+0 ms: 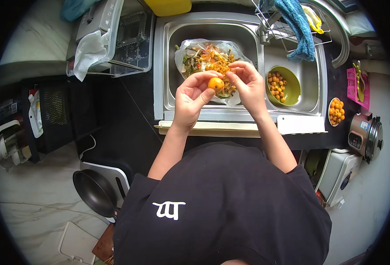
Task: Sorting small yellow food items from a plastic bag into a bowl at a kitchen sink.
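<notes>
My left hand (190, 102) grips an orange loquat (216, 84) between thumb and fingers. Just right of the fruit is my right hand (249, 91), thumb and forefinger brought together; whether a bit of peel is between them is too small to tell. Beneath both hands, a clear plastic bag (185, 49) of food scraps and orange peelings lies open in the left basin of the steel sink (208, 116). In the right basin, a green bowl (292, 87) contains several loquats. More orange fruit fills a small white-rimmed bowl (336, 112) on the counter at the right.
A wire rack (321, 41) with a blue cloth (301, 36) hangs by the faucet (264, 34). White strips (221, 127) line the sink's front edge. A rice cooker (364, 135) and a pink basket (352, 86) stand right. A frying pan (94, 190) rests at lower left.
</notes>
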Demonstrator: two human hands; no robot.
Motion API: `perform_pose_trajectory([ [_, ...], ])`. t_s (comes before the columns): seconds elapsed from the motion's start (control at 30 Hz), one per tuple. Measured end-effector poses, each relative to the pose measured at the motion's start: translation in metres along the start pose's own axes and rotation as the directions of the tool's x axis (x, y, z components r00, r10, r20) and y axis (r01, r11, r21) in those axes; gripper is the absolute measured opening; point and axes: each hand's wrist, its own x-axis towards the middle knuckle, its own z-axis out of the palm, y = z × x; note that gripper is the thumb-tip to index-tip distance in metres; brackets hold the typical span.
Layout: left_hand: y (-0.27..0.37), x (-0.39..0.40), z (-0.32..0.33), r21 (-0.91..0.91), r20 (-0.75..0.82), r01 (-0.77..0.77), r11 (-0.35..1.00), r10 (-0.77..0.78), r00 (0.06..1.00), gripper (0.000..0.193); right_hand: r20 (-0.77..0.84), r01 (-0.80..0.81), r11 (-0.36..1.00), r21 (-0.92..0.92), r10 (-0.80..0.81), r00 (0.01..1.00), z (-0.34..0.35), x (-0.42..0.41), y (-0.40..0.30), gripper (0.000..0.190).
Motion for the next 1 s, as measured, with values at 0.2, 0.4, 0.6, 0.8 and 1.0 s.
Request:
perform_pose_trajectory([
  [0.2, -0.003, -0.003, -0.007, -0.035, -0.102, 0.11, 0.993, -0.113, 0.988, 0.023, 0.335, 0.649, 0.527, -0.548, -0.573, 0.748, 0.004, -0.006, -0.042, 0.021],
  [0.4, 0.004, -0.003, -0.004, -0.023, -0.103, 0.128, 0.991, -0.13, 0.986, 0.02, 0.464, 0.734, 0.376, -0.566, -0.59, 0.66, 0.003, -0.009, -0.05, 0.019],
  [0.6, 0.01, -0.004, -0.001, 0.051, -0.079, 0.179, 0.983, -0.175, 0.981, 0.021, 0.561, 0.79, 0.325, -0.519, -0.568, 0.602, -0.003, -0.009, -0.062, 0.02],
  [0.8, 0.012, -0.003, -0.001, 0.103, -0.025, 0.158, 0.982, -0.156, 0.987, 0.023, 0.591, 0.802, 0.263, -0.536, -0.562, 0.579, -0.002, -0.012, -0.061, 0.023],
  [1.0, 0.015, -0.003, -0.002, 0.131, 0.02, 0.149, 0.98, -0.153, 0.988, 0.024, 0.583, 0.797, 0.291, -0.529, -0.558, 0.591, -0.003, -0.01, -0.062, 0.023],
])
